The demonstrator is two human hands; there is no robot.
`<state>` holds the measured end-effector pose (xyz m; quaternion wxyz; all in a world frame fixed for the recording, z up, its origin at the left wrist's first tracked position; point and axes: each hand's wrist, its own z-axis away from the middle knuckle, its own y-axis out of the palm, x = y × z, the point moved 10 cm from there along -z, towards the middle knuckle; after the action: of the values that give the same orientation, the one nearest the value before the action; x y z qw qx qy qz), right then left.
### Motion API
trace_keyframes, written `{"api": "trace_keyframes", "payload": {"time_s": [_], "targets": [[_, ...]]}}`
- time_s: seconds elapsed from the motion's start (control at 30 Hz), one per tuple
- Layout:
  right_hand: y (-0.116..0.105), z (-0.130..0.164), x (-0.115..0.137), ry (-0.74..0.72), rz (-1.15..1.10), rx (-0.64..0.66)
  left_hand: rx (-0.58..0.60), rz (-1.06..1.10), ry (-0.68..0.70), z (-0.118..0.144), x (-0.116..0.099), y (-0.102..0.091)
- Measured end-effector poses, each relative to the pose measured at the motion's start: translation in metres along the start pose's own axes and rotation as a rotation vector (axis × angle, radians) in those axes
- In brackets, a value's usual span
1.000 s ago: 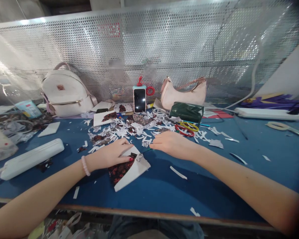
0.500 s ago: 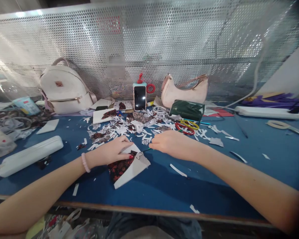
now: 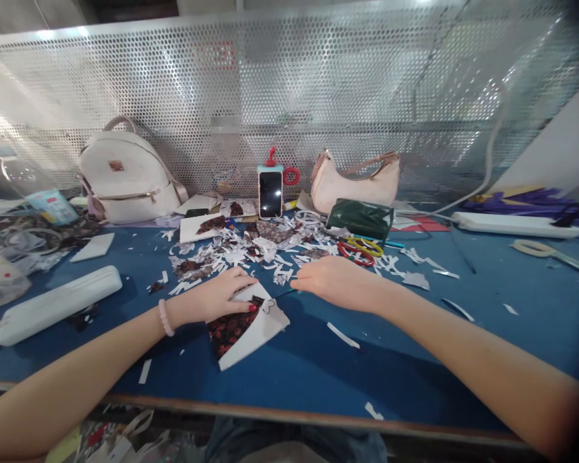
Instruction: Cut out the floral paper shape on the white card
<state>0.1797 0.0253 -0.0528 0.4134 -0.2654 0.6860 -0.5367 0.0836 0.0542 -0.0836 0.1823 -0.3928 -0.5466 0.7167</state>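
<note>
Left hand [image 3: 215, 299]: grip flat, pressing white card with dark red floral fabric [image 3: 244, 325].
Right hand [image 3: 330, 281]: grip loosely curled, contents indiscernible, just right of card.

**Bench layout, head view**

Table [image 3: 415, 360] runs along a perforated panel [image 3: 318, 96] at the back. Against the panel, left to right: backpack [image 3: 125, 177], phone [image 3: 270, 193] standing upright, handbag [image 3: 354, 180]. Pouch [image 3: 361, 218] lies just in front of the handbag; scissors [image 3: 359, 249] just in front of the pouch. Paper scraps [image 3: 236, 254] spread before the phone. Nearer the front edge, left hand [image 3: 217, 297] rests on a folded sheet [image 3: 248, 325]; right hand [image 3: 332, 281] lies to its right. Pencil case [image 3: 58, 305] at far left; power strip [image 3: 516, 224] at far right.
</note>
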Motion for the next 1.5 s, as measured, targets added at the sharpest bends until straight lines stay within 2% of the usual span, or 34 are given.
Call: {"api": "trace_keyframes", "payload": {"time_s": [0.17,0.33,0.7,0.97,1.5], "targets": [[-0.008,0.002,0.001,-0.074,0.002,-0.141,0.02,0.057,0.062,-0.002,-0.007,0.002],[-0.006,-0.003,0.013,-0.118,-0.017,-0.143,0.012,0.092,0.112,-0.003,-0.009,0.002],[-0.003,-0.004,0.012,-0.112,-0.044,-0.075,0.029,0.125,0.13,-0.005,-0.01,0.003],[-0.003,-0.004,0.016,-0.062,-0.049,0.047,0.04,0.136,0.125,-0.005,-0.011,0.003],[0.0,0.001,0.011,0.0,-0.112,0.139,0.065,0.181,0.087,-0.006,-0.005,0.006]]}}
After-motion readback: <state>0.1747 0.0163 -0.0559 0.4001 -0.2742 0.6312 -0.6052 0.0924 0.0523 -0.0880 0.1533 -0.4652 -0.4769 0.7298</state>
